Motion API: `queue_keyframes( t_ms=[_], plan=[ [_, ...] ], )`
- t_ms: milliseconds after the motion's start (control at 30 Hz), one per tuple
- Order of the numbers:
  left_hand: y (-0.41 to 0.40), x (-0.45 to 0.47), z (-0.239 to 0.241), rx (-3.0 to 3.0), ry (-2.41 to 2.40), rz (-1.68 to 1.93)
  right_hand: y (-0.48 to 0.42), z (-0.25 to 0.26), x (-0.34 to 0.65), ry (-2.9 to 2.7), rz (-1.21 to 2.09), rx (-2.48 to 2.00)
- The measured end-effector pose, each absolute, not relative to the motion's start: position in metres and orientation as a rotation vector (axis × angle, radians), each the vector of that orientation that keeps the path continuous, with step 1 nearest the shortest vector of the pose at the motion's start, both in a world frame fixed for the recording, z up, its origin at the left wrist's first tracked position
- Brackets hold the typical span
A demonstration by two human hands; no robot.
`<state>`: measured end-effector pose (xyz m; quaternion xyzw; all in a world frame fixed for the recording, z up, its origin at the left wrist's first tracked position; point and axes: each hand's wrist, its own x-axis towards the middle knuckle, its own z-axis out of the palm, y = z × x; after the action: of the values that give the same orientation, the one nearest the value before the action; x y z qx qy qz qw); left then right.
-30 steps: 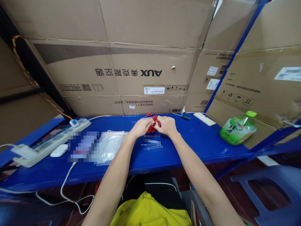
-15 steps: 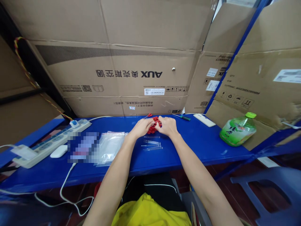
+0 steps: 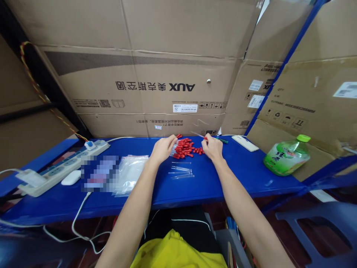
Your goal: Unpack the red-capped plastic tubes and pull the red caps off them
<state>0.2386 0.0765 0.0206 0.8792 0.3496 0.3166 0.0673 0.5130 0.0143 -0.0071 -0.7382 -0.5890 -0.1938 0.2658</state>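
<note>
My left hand is closed around the clear stems of a bundle of droppers with red rubber bulbs; the bulbs point right, and the hand hides most of the stems. In my right hand is a single dropper, pinched at its red bulb, with its thin stem pointing up and left. Several loose red bulbs lie between the bundle and my right hand. Nearer me, several clear thin tubes lie flat on the blue table.
Clear plastic bags lie left of my left arm, beside a blurred phone. Further left are a white case and a power strip. A screwdriver, white device and green bottle are right. Cardboard walls the back.
My hands were together over the red bulbs and have moved apart. My right hand has shifted right with one dropper, and the bundle and loose bulbs are now uncovered.
</note>
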Motion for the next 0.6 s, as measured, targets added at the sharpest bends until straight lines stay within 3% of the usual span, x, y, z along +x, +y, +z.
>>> queue_keyframes(
  t_ms=[200,600],
  plan=[
    [0.059,0.254,0.027,2.732,1.094,1.229,0.015,-0.008,0.478,-1.883,-0.522,-1.877],
    [0.06,0.267,0.008,2.826,0.808,0.785,0.015,-0.014,0.462,-2.085,-0.781,-1.489]
  ],
)
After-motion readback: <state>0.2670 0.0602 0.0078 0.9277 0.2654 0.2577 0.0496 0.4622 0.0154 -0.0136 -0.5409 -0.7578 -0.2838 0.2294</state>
